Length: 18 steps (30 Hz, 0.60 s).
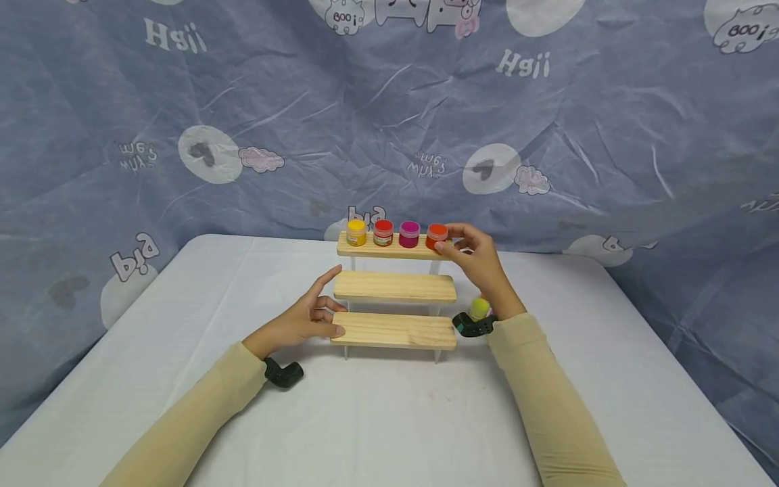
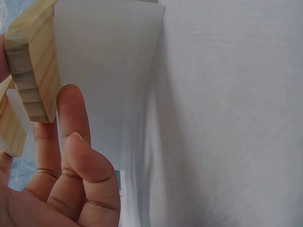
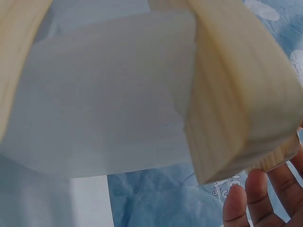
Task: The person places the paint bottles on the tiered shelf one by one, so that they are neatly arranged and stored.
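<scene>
A three-tier wooden display stand (image 1: 394, 287) with pale upright supports stands on the table. Along its top tier sit a yellow jar (image 1: 356, 233), a red jar (image 1: 383, 233), a magenta jar (image 1: 410, 235) and an orange-red jar (image 1: 436, 235). With thumb and fingers my right hand (image 1: 481, 260) holds the orange-red jar at the tier's right end; in the right wrist view the boards hide that jar. My left hand (image 1: 298, 318) grips the left end of the bottom board (image 2: 38, 71), thumb on top and fingers (image 2: 73, 113) beneath.
Behind my right wrist, a yellow-green round item (image 1: 479, 309) is partly hidden on the table. A white cloth covers the table (image 1: 389, 419). A blue-grey printed curtain (image 1: 365, 122) hangs close behind the stand. Each wrist wears a black device (image 1: 285, 373).
</scene>
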Each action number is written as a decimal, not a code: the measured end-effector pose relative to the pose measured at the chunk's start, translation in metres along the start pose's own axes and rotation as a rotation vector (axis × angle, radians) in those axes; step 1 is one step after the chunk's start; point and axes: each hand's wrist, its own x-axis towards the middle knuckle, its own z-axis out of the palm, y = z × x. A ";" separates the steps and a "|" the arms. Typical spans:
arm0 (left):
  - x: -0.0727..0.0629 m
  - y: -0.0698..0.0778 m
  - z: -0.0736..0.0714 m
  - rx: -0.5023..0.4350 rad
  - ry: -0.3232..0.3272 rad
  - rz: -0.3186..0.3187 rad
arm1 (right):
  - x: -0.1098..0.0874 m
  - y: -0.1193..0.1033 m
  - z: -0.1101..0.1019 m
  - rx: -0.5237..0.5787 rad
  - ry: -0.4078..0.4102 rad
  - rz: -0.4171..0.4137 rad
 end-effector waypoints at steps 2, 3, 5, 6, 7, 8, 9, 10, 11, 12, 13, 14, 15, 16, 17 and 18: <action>0.000 0.000 0.000 -0.004 -0.002 0.002 | 0.000 0.000 0.000 -0.005 -0.003 -0.003; 0.000 0.000 0.000 -0.005 -0.002 0.001 | 0.001 0.000 0.000 -0.009 -0.004 -0.002; -0.001 0.000 0.000 -0.008 -0.002 0.001 | 0.001 0.000 0.000 -0.020 -0.007 -0.001; -0.001 0.000 0.000 -0.010 -0.001 0.001 | 0.001 -0.001 0.000 -0.026 -0.009 0.000; -0.001 0.000 0.000 -0.010 -0.001 0.000 | 0.000 -0.001 -0.001 -0.029 -0.012 0.002; -0.001 0.000 0.000 -0.011 -0.001 0.000 | 0.000 -0.002 -0.001 -0.031 -0.017 0.005; -0.001 -0.001 0.000 -0.013 -0.002 0.003 | 0.000 -0.002 -0.001 -0.035 -0.022 0.012; 0.000 -0.001 0.000 -0.012 -0.002 0.003 | -0.001 -0.003 -0.002 -0.038 -0.029 0.016; 0.000 -0.001 0.000 -0.012 -0.003 0.004 | -0.001 -0.003 -0.003 -0.040 -0.038 0.021; 0.000 0.000 0.000 -0.010 -0.003 0.004 | -0.002 -0.004 -0.004 -0.043 -0.049 0.026; 0.000 0.000 0.000 -0.009 -0.003 0.004 | -0.003 -0.004 -0.006 -0.044 -0.060 0.028; 0.000 0.000 0.000 -0.007 -0.002 0.004 | -0.004 -0.004 -0.007 -0.050 -0.071 0.029; 0.000 0.000 0.000 -0.004 -0.002 0.004 | -0.005 -0.003 -0.009 -0.055 -0.082 0.031; 0.000 0.000 0.000 -0.002 0.000 0.003 | -0.006 -0.004 -0.011 -0.058 -0.092 0.028; 0.000 -0.001 0.000 -0.002 0.000 0.004 | -0.007 -0.004 -0.013 -0.065 -0.102 0.025; 0.000 -0.001 -0.001 -0.002 0.000 0.004 | -0.008 -0.004 -0.014 -0.071 -0.112 0.021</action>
